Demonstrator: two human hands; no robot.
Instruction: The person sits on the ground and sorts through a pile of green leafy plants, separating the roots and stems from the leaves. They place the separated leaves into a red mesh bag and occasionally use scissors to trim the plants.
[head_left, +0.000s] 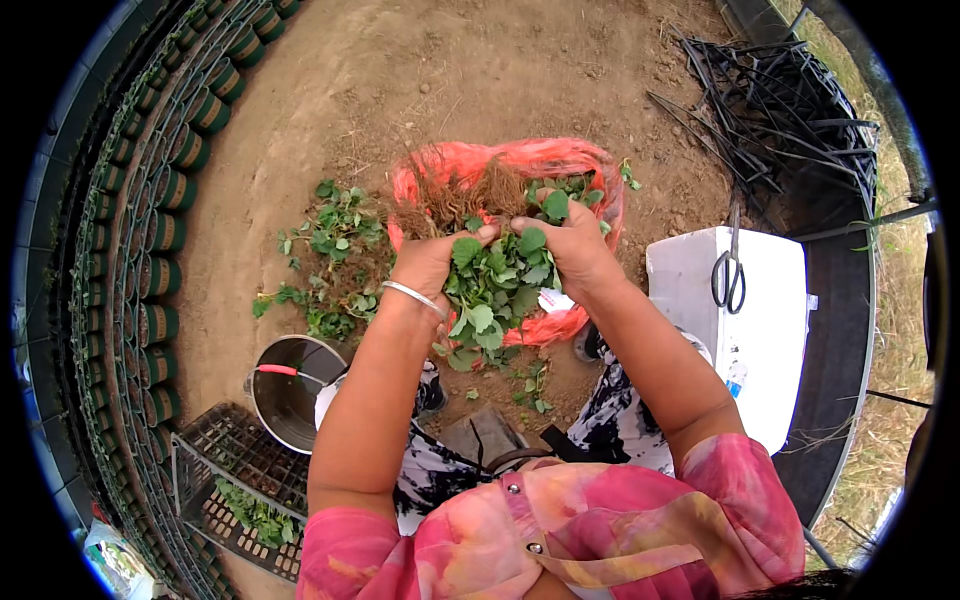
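Observation:
My left hand (429, 264), with a silver bangle at its wrist, grips a bunch of leafy bare-root plants (491, 289) that look like strawberry seedlings. Their toothed green leaves hang towards me, while brown roots (499, 191) fan out on the far side. My right hand (579, 251) holds the same bunch from the other side, its thumb close to the left thumb. Below both hands lies a red plastic bag (510, 154), spread wide, with more plants inside. A white label or paper (555, 300) shows near the bag's front. The fingers beneath the leaves are partly hidden.
Loose seedlings (341, 225) lie on the soil at left, near a metal pot (281, 390) and black plastic crate (240, 450). Rows of green pots (166, 232) line the left. Scissors (729, 281) rest on a white foam box (765, 315) at right; black strips (795, 112) are heaped beyond.

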